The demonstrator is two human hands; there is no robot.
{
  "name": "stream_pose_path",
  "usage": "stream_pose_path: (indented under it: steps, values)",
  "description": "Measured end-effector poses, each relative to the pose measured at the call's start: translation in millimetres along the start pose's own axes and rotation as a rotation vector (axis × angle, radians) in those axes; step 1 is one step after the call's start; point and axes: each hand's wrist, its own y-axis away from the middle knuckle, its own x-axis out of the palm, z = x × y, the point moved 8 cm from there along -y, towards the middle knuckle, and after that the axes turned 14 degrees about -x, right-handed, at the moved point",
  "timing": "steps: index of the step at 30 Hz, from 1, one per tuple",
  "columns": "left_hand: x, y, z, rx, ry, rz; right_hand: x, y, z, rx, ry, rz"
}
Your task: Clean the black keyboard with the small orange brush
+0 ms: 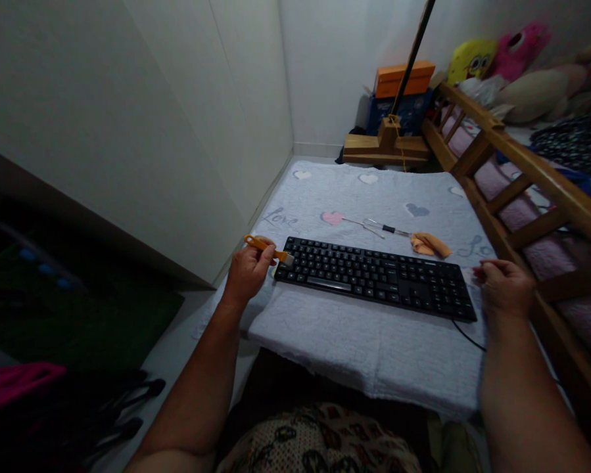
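A black keyboard (369,279) lies across the cloth-covered table in front of me. My left hand (248,269) grips a small brush with an orange handle (256,242). The brush's pale bristles (287,259) rest against the keys at the keyboard's left end. Just beyond the keyboard's right end is my right hand (506,286), its fingers curled in with nothing visible in them. Behind the keyboard lie a thin white stick (361,224), a slim tool with a black grip (388,228) and a crumpled orange cloth (429,244).
A light cloth with hearts (334,348) covers the table. The keyboard's cable (469,336) runs off at the right. A wooden bed rail (536,177) flanks the right side, a pale cabinet (177,118) the left. A wooden stand (386,146) and an orange box (404,79) are behind.
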Motion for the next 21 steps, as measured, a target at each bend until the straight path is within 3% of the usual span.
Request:
stream_pose_path:
  steps: [5,8,14,21]
  values:
    - [27,3,6,-0.088,0.243,0.308,0,3,7,0.012,0.018,0.004]
    - [39,8,7,-0.112,0.306,0.416,1,3,9,0.011,0.019,0.003]
    - [46,9,7,-0.109,0.257,0.449,0,0,1,-0.012,0.035,0.014]
    - [36,5,14,-0.102,0.221,0.386,-1,-4,-8,-0.031,0.025,0.020]
